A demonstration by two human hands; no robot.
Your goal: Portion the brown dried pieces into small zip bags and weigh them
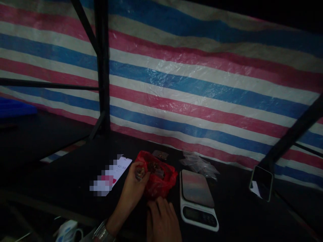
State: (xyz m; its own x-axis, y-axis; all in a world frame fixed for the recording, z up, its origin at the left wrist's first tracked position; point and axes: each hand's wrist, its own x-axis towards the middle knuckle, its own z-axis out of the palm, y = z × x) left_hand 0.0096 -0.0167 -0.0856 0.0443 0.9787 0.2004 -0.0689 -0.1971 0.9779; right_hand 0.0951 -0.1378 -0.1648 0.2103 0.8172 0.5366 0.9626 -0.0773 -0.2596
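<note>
While the left hand (135, 185) grasps a small, shiny, see-through item (140, 173) between thumb and fingers, the right hand (163, 218) is at the near side of the open red plastic bag (160, 190), its fingers bent; whether they grip something, I cannot tell. This bag, containing small brownish pieces (152, 166), lies on the black flat table (75, 171), between a lit white-screened phone (123, 165) and a white scale with a square metal plate (198, 189).
</note>
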